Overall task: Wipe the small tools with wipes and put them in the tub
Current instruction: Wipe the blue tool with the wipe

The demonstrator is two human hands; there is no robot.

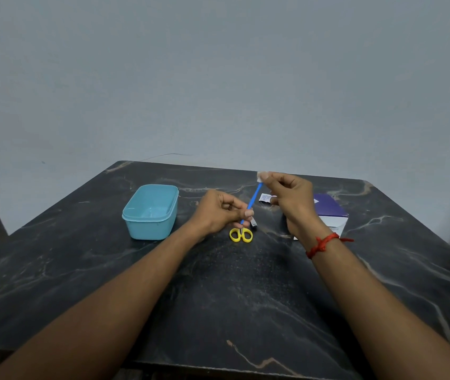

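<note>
My left hand (219, 212) pinches the lower end of a thin blue tool (254, 198), which slants up to the right above the table. My right hand (291, 200) pinches a small white wipe (261, 176) around the tool's upper tip. Small scissors with yellow handles (241, 235) lie on the table just below my left hand, their blades hidden behind it. A small dark tool (254, 222) lies beside them. The light blue tub (151, 211) stands open to the left and holds nothing I can see.
A purple and white box (331, 212) sits behind my right wrist. A torn white wipe sachet (265, 198) lies on the dark marble table (218, 297) between my hands. A red thread is tied round my right wrist. A pale wall rises behind the table.
</note>
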